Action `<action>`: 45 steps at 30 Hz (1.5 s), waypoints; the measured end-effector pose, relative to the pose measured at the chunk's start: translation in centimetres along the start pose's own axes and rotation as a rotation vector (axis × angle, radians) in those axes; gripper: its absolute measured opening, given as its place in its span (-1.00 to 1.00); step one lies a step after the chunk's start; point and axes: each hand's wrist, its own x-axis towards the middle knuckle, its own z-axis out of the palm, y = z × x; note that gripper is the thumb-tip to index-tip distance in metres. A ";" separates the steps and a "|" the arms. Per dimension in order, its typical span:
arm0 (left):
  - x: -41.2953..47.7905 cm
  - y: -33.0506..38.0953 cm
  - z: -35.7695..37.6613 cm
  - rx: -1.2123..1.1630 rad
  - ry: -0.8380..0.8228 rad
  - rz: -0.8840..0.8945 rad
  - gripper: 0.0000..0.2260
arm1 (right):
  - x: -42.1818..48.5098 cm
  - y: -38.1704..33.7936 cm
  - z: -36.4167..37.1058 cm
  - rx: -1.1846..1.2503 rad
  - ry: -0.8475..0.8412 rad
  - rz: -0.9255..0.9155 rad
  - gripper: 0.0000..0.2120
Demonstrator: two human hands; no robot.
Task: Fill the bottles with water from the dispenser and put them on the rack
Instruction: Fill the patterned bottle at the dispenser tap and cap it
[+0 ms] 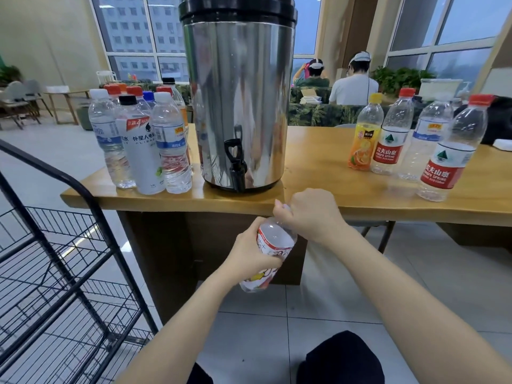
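So the thin plastic bottle (274,239) hangs just below the surface's (318,167) front edge, left grip (250,254) wrapped round its probably squashy, slippery middle, right grip (310,214) pinching the cap (286,208).

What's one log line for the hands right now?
left hand: grips bottle | right hand: grips its top | place: below table edge

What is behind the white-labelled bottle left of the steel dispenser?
More bottles, seen mainly by their red, blue and black caps. Their bodies are mostly covered by the front row, so how full they are cannot be seen.
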 end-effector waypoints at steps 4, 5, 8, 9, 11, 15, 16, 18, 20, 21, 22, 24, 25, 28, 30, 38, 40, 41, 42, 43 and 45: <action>0.1 -0.4 -1.4 -0.303 -0.262 -0.079 -0.43 | 1.1 0.6 -0.9 0.250 -0.189 -0.216 -0.60; 0.4 -0.6 -1.8 -0.329 -0.278 -0.092 -0.41 | 1.4 0.8 -1.1 0.390 -0.255 -0.211 -0.65; 0.9 -0.7 -2.2 -0.315 -0.223 -0.120 -0.45 | 2.2 2.1 -1.7 0.641 -0.423 -0.202 -0.76; 1.0 -0.7 -2.1 -0.295 -0.202 -0.123 -0.47 | 2.3 2.5 -1.9 0.692 -0.471 -0.213 -0.71; 1.4 -0.8 -2.1 -0.260 -0.166 -0.126 -0.51 | 2.3 3.0 -2.4 0.755 -0.536 -0.183 -0.57; 2.0 -0.9 -2.3 -0.155 -0.115 -0.090 -0.45 | 2.7 2.1 -1.9 0.586 -0.431 0.022 -0.41; 2.1 -0.9 -2.4 -0.122 -0.121 -0.078 -0.43 | 2.9 1.8 -1.7 0.544 -0.405 0.028 -0.45; 2.1 -0.9 -2.5 -0.097 -0.146 -0.079 -0.43 | 3.1 1.7 -1.5 0.516 -0.388 -0.020 -0.56; 1.8 -1.2 -2.7 -0.163 -0.203 -0.130 -0.45 | 3.2 2.2 -1.9 0.579 -0.436 -0.086 -0.65; 1.7 -1.4 -2.8 -0.220 -0.241 -0.164 -0.45 | 3.3 2.7 -2.1 0.639 -0.468 -0.116 -0.68; 1.5 -1.7 -2.9 -0.279 -0.274 -0.197 -0.45 | 3.3 3.0 -2.2 0.716 -0.484 -0.136 -0.67; 1.4 -2.3 -3.0 -0.341 -0.297 -0.245 -0.46 | 3.7 3.7 -1.8 0.837 -0.435 -0.090 -0.63; 1.4 -2.6 -2.9 -0.340 -0.281 -0.259 -0.49 | 4.1 4.1 -1.1 0.824 -0.366 -0.022 -0.61; 1.6 -3.2 -2.7 -0.288 -0.170 -0.281 -0.54 | 6.1 5.2 1.5 0.540 -0.213 0.311 -0.56; 1.8 -3.6 -2.8 -0.264 -0.082 -0.291 -0.49 | 7.0 5.9 3.2 0.386 -0.207 0.491 -0.58; 2.0 -4.2 -4.5 -0.274 0.137 -0.298 -0.44 | 6.9 6.3 5.4 0.174 -0.192 0.471 -0.67; 2.3 -4.1 -4.7 -0.277 0.155 -0.290 -0.44 | 6.9 5.4 4.7 0.201 -0.066 0.469 -0.63; 2.4 -4.0 -4.7 -0.278 0.162 -0.284 -0.44 | 7.0 4.9 4.3 0.257 0.022 0.442 -0.65; 2.5 -3.9 -4.8 -0.279 0.168 -0.278 -0.43 | 7.2 4.2 3.7 0.332 0.112 0.391 -0.69; 2.6 -3.7 -4.8 -0.279 0.173 -0.273 -0.43 | 7.6 3.3 3.0 0.413 0.185 0.317 -0.74; 2.7 -3.4 -4.9 -0.284 0.182 -0.260 -0.44 | 8.3 1.1 1.4 0.548 0.297 0.141 -0.78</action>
